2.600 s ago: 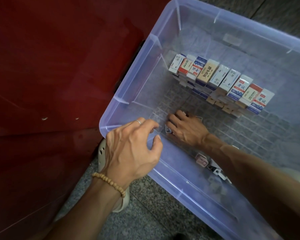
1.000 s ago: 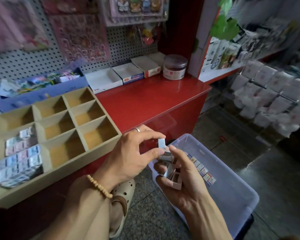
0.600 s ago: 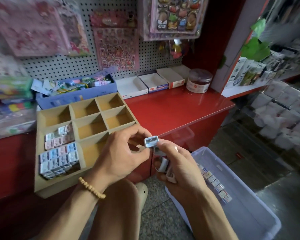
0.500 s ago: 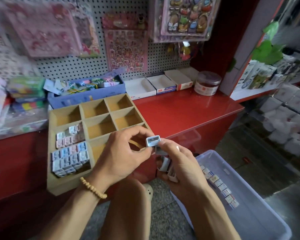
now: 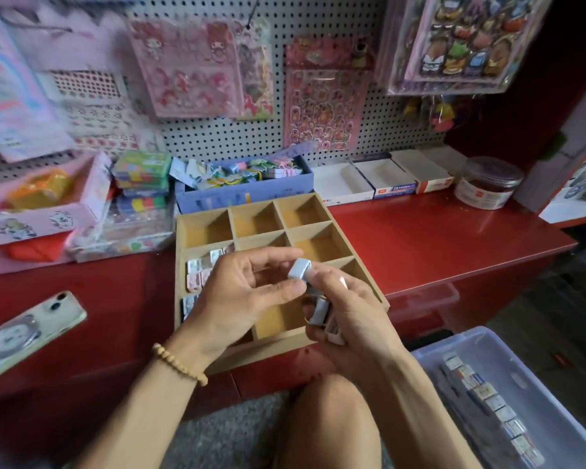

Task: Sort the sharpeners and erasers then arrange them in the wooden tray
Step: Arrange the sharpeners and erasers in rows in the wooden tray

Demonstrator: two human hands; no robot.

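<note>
1. A small pale blue sharpener (image 5: pixel 299 269) is held over the wooden tray (image 5: pixel 369 280), above its middle compartments.
2. The left hand (image 5: pixel 241 292) pinches this sharpener between thumb and forefinger; a beaded bracelet (image 5: pixel 180 363) circles its wrist.
3. The right hand (image 5: pixel 349 316) touches the sharpener with its fingertips and grips a bunch of further sharpeners (image 5: pixel 323 316) in its curled fingers, just over the tray's front edge.
4. The tray sits on the red counter (image 5: pixel 437 238) and is divided into square compartments; those on its left side hold rows of small packed pieces (image 5: pixel 202 265), partly hidden behind the left hand.
5. Behind the tray stands a blue box of clips (image 5: pixel 244 184); right of the box are white cartons (image 5: pixel 383 179) and a clear round jar (image 5: pixel 487 182).
6. Left of the tray a phone (image 5: pixel 27 330) lies on the counter.
7. Right of and below the tray, on the floor, a clear plastic bin (image 5: pixel 555 401) holds a row of erasers (image 5: pixel 491 404).
</note>
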